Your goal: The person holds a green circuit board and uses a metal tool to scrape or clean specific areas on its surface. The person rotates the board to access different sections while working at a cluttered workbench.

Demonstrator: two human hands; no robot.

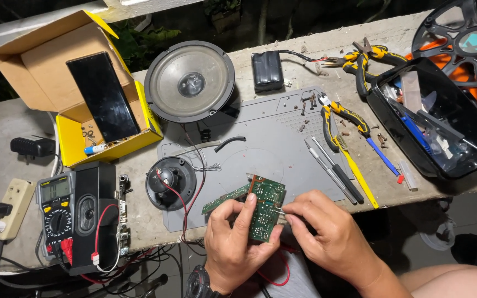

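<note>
Plainly, we risk most with the green circuit board (266,207), gripped upright over the table edge in our left hand (237,241): our right hand (327,234) pinches a thin metal tool against it, and a slip could scratch its traces. Behind, a yellow cardboard box (106,144) props a dark phone (101,96).

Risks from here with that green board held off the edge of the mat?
1. The green circuit board is pinched in the left hand beyond the bench edge, so a slip would likely drop it to the floor.
2. The right hand holds a thin metal tool against the board; it might scratch or bridge something.
3. The red wire from the small black speaker may snag.
</note>
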